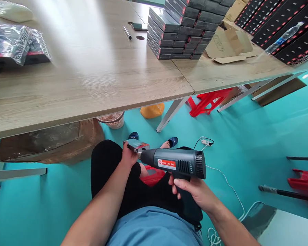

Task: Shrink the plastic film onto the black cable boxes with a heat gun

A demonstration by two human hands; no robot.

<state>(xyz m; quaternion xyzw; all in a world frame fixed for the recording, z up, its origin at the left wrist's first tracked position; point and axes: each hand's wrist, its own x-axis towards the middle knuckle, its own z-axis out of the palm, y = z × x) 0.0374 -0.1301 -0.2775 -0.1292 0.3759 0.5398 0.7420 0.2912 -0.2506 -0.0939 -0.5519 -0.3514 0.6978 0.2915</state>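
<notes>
My right hand (pixel 188 189) is wrapped round the handle of a dark heat gun (pixel 173 162) with a red and white label. Its metal nozzle points left, close to a small flat box (pixel 136 145). That box is held low over my lap by my left hand (pixel 129 155), whose fingers are closed on its near left edge. The box has a colourful top face and dark sides. Part of it is hidden behind the nozzle, so I cannot tell whether the two touch.
A wooden table (pixel 97 85) spans the far side, bearing stacked black boxes (pixel 179 34), a pen (pixel 127 32), a phone (pixel 139 26) and plastic-wrapped packs (pixel 15 44). Below are a large carton (pixel 53 143), a waste bin (pixel 114 119) and a red stool (pixel 207 102). A power strip (pixel 206 142) lies right.
</notes>
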